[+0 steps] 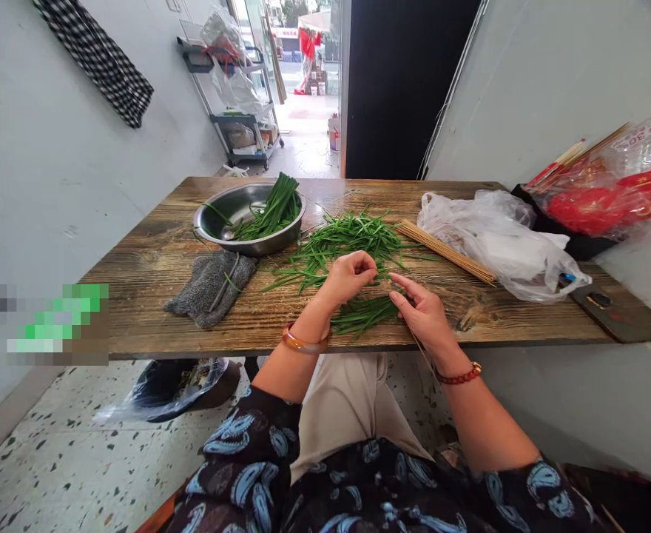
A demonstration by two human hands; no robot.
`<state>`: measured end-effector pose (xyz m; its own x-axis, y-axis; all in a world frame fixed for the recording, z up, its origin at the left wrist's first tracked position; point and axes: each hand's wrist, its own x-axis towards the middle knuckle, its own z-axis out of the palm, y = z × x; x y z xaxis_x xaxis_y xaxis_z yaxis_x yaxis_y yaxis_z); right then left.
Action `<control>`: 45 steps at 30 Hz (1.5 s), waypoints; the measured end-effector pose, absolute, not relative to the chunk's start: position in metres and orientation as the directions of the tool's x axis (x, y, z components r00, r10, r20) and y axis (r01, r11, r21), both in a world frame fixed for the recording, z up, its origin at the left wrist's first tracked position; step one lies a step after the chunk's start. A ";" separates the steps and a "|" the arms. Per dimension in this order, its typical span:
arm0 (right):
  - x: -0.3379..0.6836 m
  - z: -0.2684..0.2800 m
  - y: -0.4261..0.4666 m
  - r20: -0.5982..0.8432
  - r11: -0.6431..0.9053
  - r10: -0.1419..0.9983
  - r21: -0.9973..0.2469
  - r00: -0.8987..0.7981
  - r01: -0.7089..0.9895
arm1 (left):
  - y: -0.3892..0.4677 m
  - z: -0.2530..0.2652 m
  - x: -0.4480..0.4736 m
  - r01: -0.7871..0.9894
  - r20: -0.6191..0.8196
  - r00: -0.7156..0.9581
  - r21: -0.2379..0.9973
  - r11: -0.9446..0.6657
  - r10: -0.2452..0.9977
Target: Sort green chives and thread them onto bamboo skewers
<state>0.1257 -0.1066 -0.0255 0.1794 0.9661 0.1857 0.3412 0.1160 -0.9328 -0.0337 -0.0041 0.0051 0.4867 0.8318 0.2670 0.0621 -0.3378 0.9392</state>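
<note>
My left hand (352, 277) is closed in a pinch above the wooden table, with green chive leaves at its fingertips. Facing it, my right hand (422, 311) grips a thin bamboo skewer (422, 352), whose lower end slants down past the table edge. Right below both hands lies a small row of chives (362, 314). Beyond them spreads a loose heap of cut chives (353, 240). A bundle of bamboo skewers (447, 252) rests to the right of that heap. The skewer's upper end is hard to make out between my fingers.
On the wooden table (137, 296), a steel bowl (275, 242) holds more chives, with a grey cloth (211, 289) in front. White plastic bags (486, 229) and a dark board (608, 311) are at the right. A lined bin (186, 392) stands on the floor, lower left.
</note>
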 end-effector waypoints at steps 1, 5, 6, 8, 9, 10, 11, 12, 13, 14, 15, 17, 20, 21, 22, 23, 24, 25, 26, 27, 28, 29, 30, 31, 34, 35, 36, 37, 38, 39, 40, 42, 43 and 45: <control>0.126 -0.026 -0.106 0.188 0.118 0.966 -0.931 0.179 0.345 | -0.005 0.006 -0.034 0.060 0.262 0.497 0.941 -0.334 0.827; 0.126 -0.026 -0.107 0.209 0.132 0.961 -0.921 0.179 0.367 | -0.006 0.008 -0.033 0.054 0.253 0.504 0.945 -0.323 0.826; 0.126 -0.026 -0.107 0.212 0.133 0.961 -0.919 0.180 0.372 | -0.006 0.008 -0.034 0.057 0.250 0.504 0.945 -0.321 0.827; 0.126 -0.025 -0.107 0.213 0.130 0.959 -0.918 0.188 0.375 | -0.006 0.009 -0.034 0.059 0.240 0.509 0.949 -0.311 0.827; 0.127 -0.026 -0.107 0.211 0.127 0.958 -0.919 0.194 0.374 | -0.007 0.009 -0.035 0.059 0.232 0.515 0.951 -0.304 0.825; 0.127 -0.026 -0.107 0.210 0.123 0.957 -0.921 0.203 0.369 | -0.007 0.010 -0.036 0.062 0.224 0.525 0.952 -0.300 0.821; 0.127 -0.027 -0.107 0.207 0.120 0.955 -0.925 0.211 0.362 | -0.007 0.010 -0.037 0.071 0.217 0.539 0.951 -0.300 0.814; 0.127 -0.027 -0.106 0.205 0.119 0.954 -0.928 0.219 0.353 | -0.008 0.011 -0.038 0.087 0.211 0.553 0.947 -0.308 0.806; 0.128 -0.028 -0.106 0.205 0.118 0.953 -0.931 0.225 0.346 | -0.008 0.012 -0.039 0.110 0.208 0.569 0.940 -0.324 0.795; 0.128 -0.028 -0.106 0.204 0.118 0.952 -0.933 0.229 0.341 | -0.008 0.012 -0.039 0.135 0.209 0.581 0.928 -0.346 0.787; 0.128 -0.028 -0.106 0.203 0.118 0.952 -0.934 0.231 0.337 | -0.009 0.013 -0.040 0.159 0.211 0.588 0.916 -0.368 0.781; 0.127 -0.027 -0.106 0.199 0.115 0.953 -0.936 0.227 0.334 | -0.009 0.014 -0.041 0.193 0.219 0.587 0.897 -0.398 0.779; 0.126 -0.024 -0.107 0.192 0.111 0.955 -0.939 0.228 0.326 | -0.010 0.014 -0.040 0.216 0.220 0.575 0.888 -0.405 0.788; 0.126 -0.023 -0.107 0.192 0.110 0.954 -0.939 0.230 0.327 | -0.010 0.014 -0.040 0.222 0.218 0.571 0.887 -0.405 0.791; 0.126 -0.023 -0.108 0.193 0.110 0.953 -0.938 0.232 0.328 | -0.010 0.014 -0.039 0.229 0.219 0.566 0.885 -0.407 0.795; 0.126 -0.023 -0.108 0.196 0.112 0.952 -0.937 0.234 0.330 | -0.009 0.013 -0.039 0.235 0.221 0.560 0.882 -0.408 0.799; 0.126 -0.023 -0.108 0.198 0.114 0.952 -0.937 0.234 0.331 | -0.009 0.012 -0.038 0.238 0.220 0.553 0.882 -0.406 0.803; 0.126 -0.023 -0.107 0.200 0.115 0.952 -0.936 0.233 0.333 | -0.008 0.011 -0.038 0.235 0.216 0.546 0.888 -0.395 0.809; 0.126 -0.024 -0.107 0.202 0.117 0.952 -0.935 0.232 0.335 | -0.008 0.010 -0.037 0.223 0.208 0.541 0.899 -0.377 0.815; 0.126 -0.024 -0.107 0.203 0.118 0.952 -0.934 0.230 0.336 | -0.007 0.008 -0.036 0.204 0.197 0.536 0.913 -0.353 0.821; 0.126 -0.025 -0.107 0.205 0.120 0.951 -0.934 0.230 0.337 | -0.007 0.007 -0.036 0.184 0.188 0.534 0.926 -0.330 0.824; 0.126 -0.025 -0.107 0.206 0.121 0.951 -0.934 0.230 0.337 | -0.006 0.006 -0.035 0.172 0.184 0.534 0.932 -0.319 0.825; 0.126 -0.025 -0.107 0.206 0.121 0.951 -0.934 0.229 0.337 | -0.006 0.005 -0.035 0.172 0.189 0.535 0.930 -0.325 0.823; 0.126 -0.025 -0.107 0.206 0.121 0.951 -0.933 0.228 0.339 | -0.006 0.004 -0.035 0.189 0.199 0.539 0.919 -0.347 0.819; 0.126 -0.024 -0.107 0.198 0.111 0.954 -0.932 0.227 0.345 | -0.006 0.003 -0.035 0.277 0.237 0.548 0.854 -0.441 0.802; 0.126 -0.024 -0.107 0.195 0.108 0.954 -0.932 0.226 0.346 | -0.006 0.002 -0.035 0.299 0.244 0.550 0.835 -0.461 0.799; 0.126 -0.024 -0.107 0.192 0.106 0.955 -0.933 0.227 0.344 | -0.006 0.002 -0.035 0.314 0.247 0.550 0.824 -0.472 0.798; 0.126 -0.024 -0.107 0.190 0.105 0.955 -0.935 0.229 0.339 | -0.006 0.002 -0.035 0.323 0.248 0.550 0.817 -0.477 0.797; 0.125 -0.024 -0.107 0.188 0.105 0.955 -0.938 0.231 0.331 | -0.006 0.002 -0.035 0.331 0.246 0.548 0.814 -0.478 0.799; 0.125 -0.025 -0.107 0.187 0.106 0.954 -0.941 0.233 0.320 | -0.006 0.002 -0.035 0.340 0.247 0.541 0.810 -0.478 0.804; 0.125 -0.025 -0.107 0.186 0.108 0.954 -0.945 0.236 0.309 | -0.006 0.002 -0.035 0.350 0.253 0.526 0.806 -0.478 0.812; 0.125 -0.025 -0.107 0.185 0.112 0.951 -0.953 0.247 0.280 | -0.005 0.003 -0.035 0.369 0.275 0.477 0.799 -0.474 0.835; 0.124 -0.025 -0.107 0.183 0.115 0.950 -0.958 0.251 0.263 | -0.005 0.003 -0.035 0.375 0.287 0.449 0.799 -0.470 0.846; 0.124 -0.025 -0.108 0.180 0.118 0.950 -0.963 0.256 0.241 | -0.005 0.004 -0.035 0.376 0.299 0.408 0.806 -0.458 0.862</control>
<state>0.1241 -0.1076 -0.0250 0.2558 0.9497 0.1805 0.2411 0.1181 -0.9633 -0.0350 -0.0046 0.0036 0.4081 0.8625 0.2993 0.3761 -0.4576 0.8057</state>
